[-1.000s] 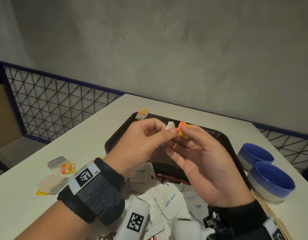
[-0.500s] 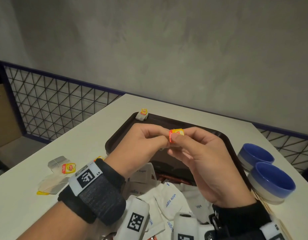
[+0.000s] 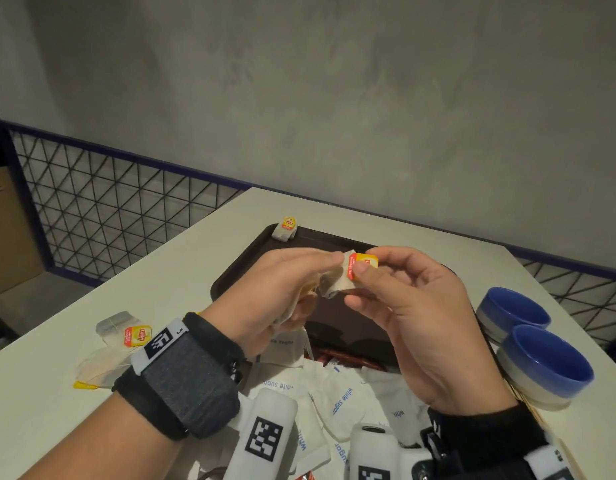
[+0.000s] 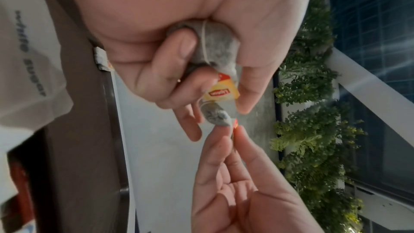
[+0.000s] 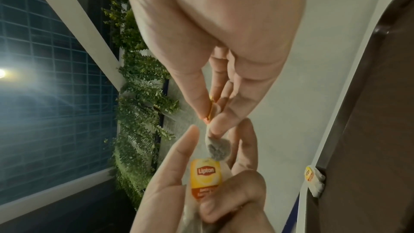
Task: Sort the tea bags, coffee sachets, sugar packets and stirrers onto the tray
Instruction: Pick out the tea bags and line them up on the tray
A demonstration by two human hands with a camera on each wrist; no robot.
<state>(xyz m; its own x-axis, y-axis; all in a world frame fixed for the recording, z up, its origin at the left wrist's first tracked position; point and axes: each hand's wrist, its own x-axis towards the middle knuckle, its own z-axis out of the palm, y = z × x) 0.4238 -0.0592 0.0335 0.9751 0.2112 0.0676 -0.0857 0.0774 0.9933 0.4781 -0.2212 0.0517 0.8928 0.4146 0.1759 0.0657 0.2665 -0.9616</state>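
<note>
Both hands hover together over the brown tray (image 3: 251, 258). My left hand (image 3: 320, 277) grips a small bunch of tea bags (image 4: 212, 45), and a yellow Lipton tag (image 5: 205, 174) sticks out between its fingers. My right hand (image 3: 365, 263) pinches the red-and-yellow tag (image 3: 363, 266) of one tea bag (image 4: 216, 115) that hangs between the two hands. Another tea bag (image 3: 286, 230) lies at the tray's far left corner. White sugar packets (image 3: 337, 393) are heaped at the tray's near edge, with red sachets (image 3: 334, 358) partly buried under them.
Loose tea bags (image 3: 124, 336) lie on the white table to my left. Two blue bowls (image 3: 542, 358) stand at the right, with wooden stirrers (image 3: 530, 408) showing under the nearer one. A wire-mesh railing (image 3: 109, 209) runs beyond the table's left edge.
My right hand has turned the tag and drawn one tea bag slightly out of the bunch in my left hand, so its white paper now shows between the hands.
</note>
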